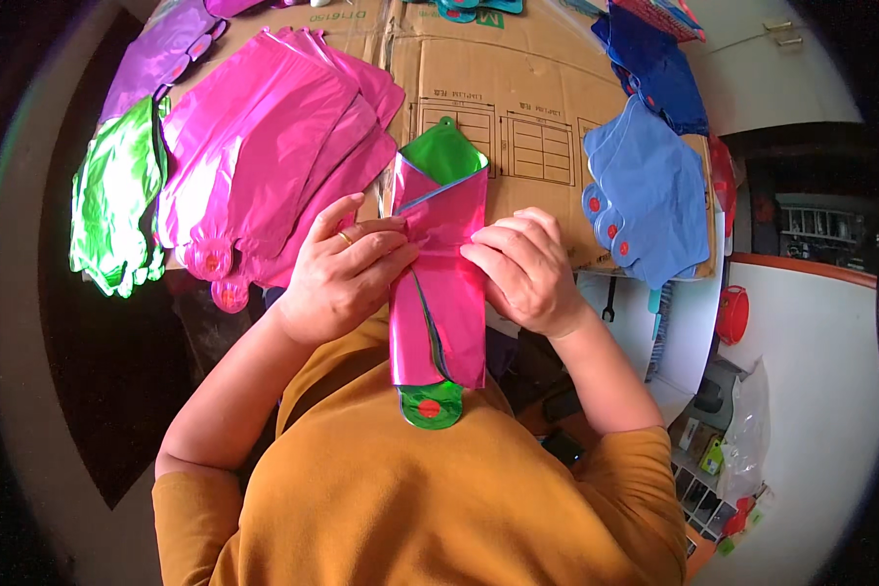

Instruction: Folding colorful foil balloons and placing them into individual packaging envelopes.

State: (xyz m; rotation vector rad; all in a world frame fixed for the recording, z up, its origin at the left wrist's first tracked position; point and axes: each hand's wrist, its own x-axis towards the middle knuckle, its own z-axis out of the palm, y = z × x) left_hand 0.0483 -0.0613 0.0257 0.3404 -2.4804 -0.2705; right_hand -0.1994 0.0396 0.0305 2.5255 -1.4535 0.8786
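Note:
A foil balloon (439,327), pink outside and green inside, lies folded into a long narrow strip before me. Its green pointed tip is at the far end, and a green rounded tab with a red dot sticks out nearest my body. My left hand (347,269), with a ring on one finger, pinches the strip's left edge near the middle. On the opposite edge, my right hand (529,273) grips it between thumb and bent fingers. A crease runs across between the hands, and below it a slit shows dark green inside. The near part hangs past the cardboard's edge.
Flat cardboard (547,88) covers the work surface. To the left lie pink foil balloons (273,137), green foil (117,195) and purple foil (156,59). Light blue balloons (654,186) and dark blue foil (654,73) lie right. A white cabinet (801,68) stands beyond.

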